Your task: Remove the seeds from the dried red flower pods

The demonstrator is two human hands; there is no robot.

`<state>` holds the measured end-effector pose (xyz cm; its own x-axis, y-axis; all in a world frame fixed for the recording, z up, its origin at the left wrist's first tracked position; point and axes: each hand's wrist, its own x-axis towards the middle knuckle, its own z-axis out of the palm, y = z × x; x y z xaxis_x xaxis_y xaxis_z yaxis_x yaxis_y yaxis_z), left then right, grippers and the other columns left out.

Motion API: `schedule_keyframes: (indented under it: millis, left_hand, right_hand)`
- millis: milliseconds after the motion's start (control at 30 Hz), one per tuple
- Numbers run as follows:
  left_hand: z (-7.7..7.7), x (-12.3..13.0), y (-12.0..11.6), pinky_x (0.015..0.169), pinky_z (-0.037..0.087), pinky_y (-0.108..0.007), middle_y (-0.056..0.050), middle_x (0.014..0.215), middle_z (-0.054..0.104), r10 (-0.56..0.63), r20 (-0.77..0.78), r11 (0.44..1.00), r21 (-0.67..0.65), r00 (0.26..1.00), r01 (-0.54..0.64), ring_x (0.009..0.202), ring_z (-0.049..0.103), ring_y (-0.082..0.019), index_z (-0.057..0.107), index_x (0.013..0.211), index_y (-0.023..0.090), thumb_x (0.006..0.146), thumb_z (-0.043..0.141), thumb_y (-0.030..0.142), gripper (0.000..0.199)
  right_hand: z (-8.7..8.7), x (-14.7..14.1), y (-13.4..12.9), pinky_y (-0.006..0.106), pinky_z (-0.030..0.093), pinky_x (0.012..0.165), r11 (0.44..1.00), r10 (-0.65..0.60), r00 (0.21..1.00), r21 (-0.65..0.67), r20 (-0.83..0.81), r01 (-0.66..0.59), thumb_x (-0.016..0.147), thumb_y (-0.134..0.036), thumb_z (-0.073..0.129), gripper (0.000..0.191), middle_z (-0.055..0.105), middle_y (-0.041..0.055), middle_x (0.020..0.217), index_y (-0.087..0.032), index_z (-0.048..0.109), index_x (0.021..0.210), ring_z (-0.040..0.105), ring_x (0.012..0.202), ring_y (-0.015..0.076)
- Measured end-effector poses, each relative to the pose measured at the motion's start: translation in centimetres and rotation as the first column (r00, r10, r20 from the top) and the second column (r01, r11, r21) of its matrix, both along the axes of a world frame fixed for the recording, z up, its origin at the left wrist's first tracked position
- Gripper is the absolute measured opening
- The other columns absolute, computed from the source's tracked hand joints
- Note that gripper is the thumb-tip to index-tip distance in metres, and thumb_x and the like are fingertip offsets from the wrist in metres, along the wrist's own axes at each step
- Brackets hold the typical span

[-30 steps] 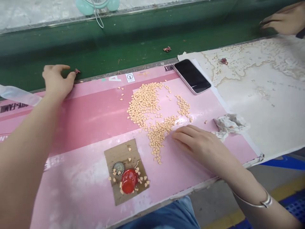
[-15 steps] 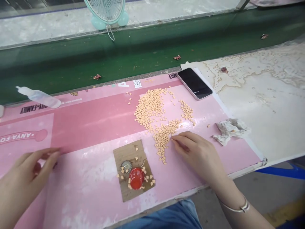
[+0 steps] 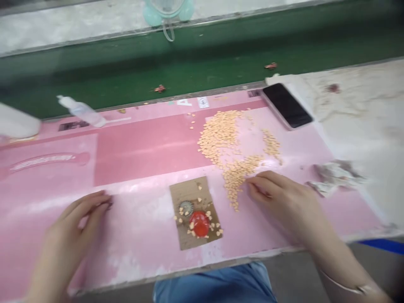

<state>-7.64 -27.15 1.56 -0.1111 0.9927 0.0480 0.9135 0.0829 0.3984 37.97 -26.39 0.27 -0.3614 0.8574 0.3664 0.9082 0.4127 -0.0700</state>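
Note:
My left hand (image 3: 83,216) hovers over the left part of the pink mat (image 3: 135,235), thumb and fingers closed in a pinch. A tiny dark thing shows at its fingertips, too small to name. At the right edge of a spread of small tan heart-shaped pieces (image 3: 241,172) is my right hand (image 3: 280,193), fingertips pinched together; whatever they hold is hidden. Between the hands lies a brown cardboard piece (image 3: 186,237). On it sit a red cap (image 3: 200,224), a metal bottle cap (image 3: 186,208) and several loose tan pieces.
A phone (image 3: 288,106) lies at the back right, with crumpled tissue (image 3: 339,174) nearer me. At the back left are a squeeze bottle (image 3: 83,112) and a white container (image 3: 17,122). Behind the mat runs a green trough (image 3: 214,63); a mint fan (image 3: 168,10) stands beyond.
The view has swung left, so everything sits further right, and the white container shows more. My left hand has come nearer the cardboard. My right hand stays by the tan pieces.

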Motion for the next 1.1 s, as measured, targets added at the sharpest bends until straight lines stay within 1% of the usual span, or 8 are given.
schedule_keyframes:
  millis: [100, 267, 433, 533, 633, 800, 1000, 1100]
  left_hand:
    - [0.6, 1.5, -0.6, 0.073, 0.066, -0.034, -0.005, 0.107, 0.083, 0.095, 0.079, 0.995, -0.044, 0.992, -0.092, 0.091, 0.079, -0.027, 0.081, 0.096, 0.029, 0.089, 0.066, 0.054, 0.03]
    - [0.4, 3.7, -2.0, 0.081, 0.068, -0.037, -0.005, 0.099, 0.08, 0.18, 0.164, 0.983, 0.013, 0.97, -0.184, 0.087, 0.078, -0.024, 0.076, 0.099, 0.027, 0.091, 0.07, 0.055, 0.03]
    - [0.3, 4.3, -3.6, 0.08, 0.067, -0.042, -0.004, 0.101, 0.08, 0.096, 0.215, 0.994, 0.029, 0.972, -0.105, 0.091, 0.077, -0.026, 0.081, 0.097, 0.032, 0.087, 0.077, 0.055, 0.025]
    - [0.3, 4.7, -4.9, 0.077, 0.064, -0.044, -0.002, 0.101, 0.082, 0.055, 0.251, 0.998, 0.024, 0.966, -0.063, 0.089, 0.078, -0.028, 0.081, 0.099, 0.038, 0.09, 0.076, 0.054, 0.019]
    - [0.3, 6.1, -6.2, 0.063, 0.06, -0.04, 0.0, 0.087, 0.082, 0.02, 0.336, 0.995, 0.081, 0.942, -0.05, 0.075, 0.076, -0.025, 0.079, 0.092, 0.036, 0.091, 0.08, 0.051, 0.015]
    - [0.2, 9.9, -7.0, 0.054, 0.052, -0.028, 0.003, 0.073, 0.073, -0.194, 0.501, 0.954, 0.296, 0.843, 0.044, 0.062, 0.067, -0.015, 0.074, 0.083, 0.027, 0.094, 0.083, 0.037, 0.018]
    - [-0.2, 13.0, -6.9, 0.052, 0.05, -0.02, 0.003, 0.073, 0.068, -0.263, 0.691, 0.96, 0.254, 0.674, 0.114, 0.059, 0.062, -0.009, 0.07, 0.089, 0.023, 0.105, 0.068, 0.039, 0.022]
    - [-0.2, 14.2, -6.9, 0.052, 0.049, -0.018, 0.004, 0.069, 0.062, -0.231, 0.766, 0.973, 0.199, 0.6, 0.12, 0.057, 0.058, -0.008, 0.064, 0.084, 0.022, 0.109, 0.061, 0.036, 0.029]
  right_hand:
    - [-0.2, 0.3, -0.3, 0.028, 0.047, 0.052, 1.0, 0.009, 0.998, 0.027, -0.057, -0.008, 0.115, -0.032, 0.048, 0.038, 0.081, 0.0045, 0.089, -0.02, 0.073, 0.089, 0.073, 0.064, 0.0145]
    - [-0.1, -1.3, -1.8, 0.023, 0.055, 0.059, 0.996, 0.081, 0.944, -0.008, -0.32, -0.088, 0.108, -0.025, 0.066, 0.011, 0.079, 0.0005, 0.085, -0.023, 0.072, 0.098, 0.072, 0.064, 0.0118]
    - [1.1, -5.1, -2.8, 0.018, 0.059, 0.061, 0.961, 0.239, 0.88, -0.028, -0.41, -0.274, 0.104, -0.01, 0.065, 0.013, 0.08, 0.0003, 0.086, -0.022, 0.068, 0.102, 0.075, 0.067, 0.0101]
    - [1.4, -6.4, -2.8, 0.017, 0.061, 0.064, 0.952, 0.267, 0.856, -0.014, -0.442, -0.305, 0.104, -0.007, 0.061, 0.015, 0.08, 0.0016, 0.086, -0.02, 0.067, 0.101, 0.076, 0.07, 0.0094]
    - [1.4, -6.8, -2.8, 0.017, 0.062, 0.066, 0.95, 0.276, 0.853, -0.008, -0.442, -0.312, 0.105, -0.007, 0.061, 0.015, 0.081, 0.0022, 0.086, -0.02, 0.067, 0.101, 0.076, 0.072, 0.0093]
    - [1.5, -6.9, -3.2, 0.017, 0.064, 0.068, 0.949, 0.281, 0.864, -0.01, -0.418, -0.314, 0.104, -0.007, 0.062, 0.015, 0.081, 0.0021, 0.087, -0.021, 0.067, 0.101, 0.077, 0.073, 0.0098]
    - [1.6, -7.0, -3.3, 0.018, 0.064, 0.068, 0.953, 0.282, 0.879, 0.002, -0.386, -0.304, 0.104, -0.006, 0.063, 0.015, 0.081, 0.0021, 0.087, -0.021, 0.067, 0.102, 0.078, 0.073, 0.0105]
    - [1.8, -6.9, -3.2, 0.019, 0.064, 0.067, 0.952, 0.287, 0.889, 0.001, -0.357, -0.306, 0.104, -0.005, 0.063, 0.016, 0.081, 0.0021, 0.087, -0.02, 0.068, 0.102, 0.078, 0.073, 0.011]
